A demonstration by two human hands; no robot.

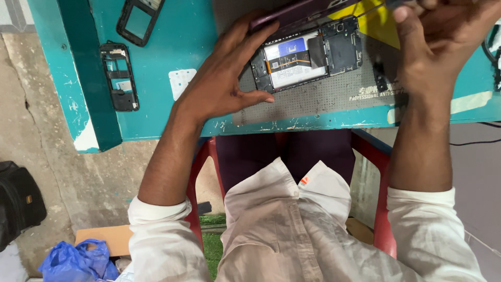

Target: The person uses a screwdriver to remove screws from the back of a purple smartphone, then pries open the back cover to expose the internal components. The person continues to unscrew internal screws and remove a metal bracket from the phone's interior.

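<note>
Nearby, two phone frames (120, 75) flank the opened phone (305, 55).

left hand (224, 78) fingers spread, right hand (443, 36) curled

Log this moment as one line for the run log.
left hand: steadying opened phone on grey mat | right hand: gripping purple back cover, lifted | teal table: two phone frames

Phone repair workshop, opened phone (305, 55) on grey work mat (323, 96), spare frames (119, 75)
</note>
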